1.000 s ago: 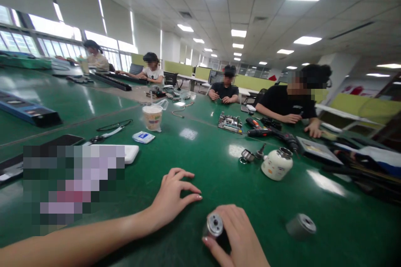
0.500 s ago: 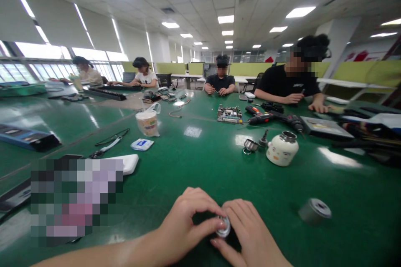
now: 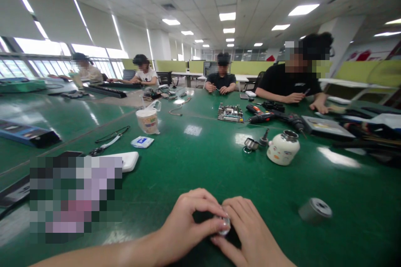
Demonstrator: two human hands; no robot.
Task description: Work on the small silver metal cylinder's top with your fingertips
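Both of my hands meet low in the middle of the green table (image 3: pixel 200 162). My right hand (image 3: pixel 250 238) is wrapped round a small dark cylinder with a silver metal end (image 3: pixel 224 226). My left hand (image 3: pixel 188 225) reaches in from the left, its thumb and fingertips pinched on that silver end. Most of the cylinder is hidden under my fingers. A second grey metal cylinder (image 3: pixel 315 210) lies loose on the table to the right of my hands.
A white ceramic jar (image 3: pixel 283 148) with small metal parts (image 3: pixel 251 145) stands beyond my hands. A white pad (image 3: pixel 127 160), a paper cup (image 3: pixel 147 121), a circuit board (image 3: pixel 231 113) and a power drill (image 3: pixel 275 117) lie further off. Several people sit at the table's far side.
My left hand came off the table and closed on the silver end of the cylinder in my right hand. The view has dropped and steadied slightly.
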